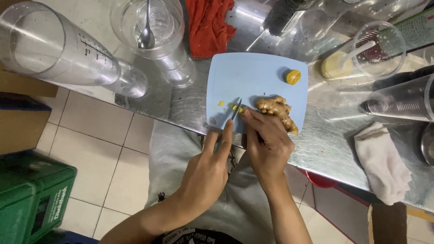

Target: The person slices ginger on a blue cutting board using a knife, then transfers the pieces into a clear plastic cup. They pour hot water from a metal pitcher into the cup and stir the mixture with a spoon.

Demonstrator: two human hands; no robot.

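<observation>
While the left hand is closing around the handle of a small knife, forefinger lying along its spine, the right hand is pinning a small yellow piece under its curled fingertips near the front edge of the pale blue cutting board. The blade tip is resting on the board, touching that piece. The knobbly tan ginger root is lying just beside the right fingers, toward the board's front right corner. A halved small citrus, orange and glossy, is sitting near the right edge. In my judgement, clean work calls for fingertips tucked back from the edge and short, steady strokes, since the smooth plastic board is sitting on a slick, scratched steel counter. A crumpled white cloth is lying well apart at the counter's right.
</observation>
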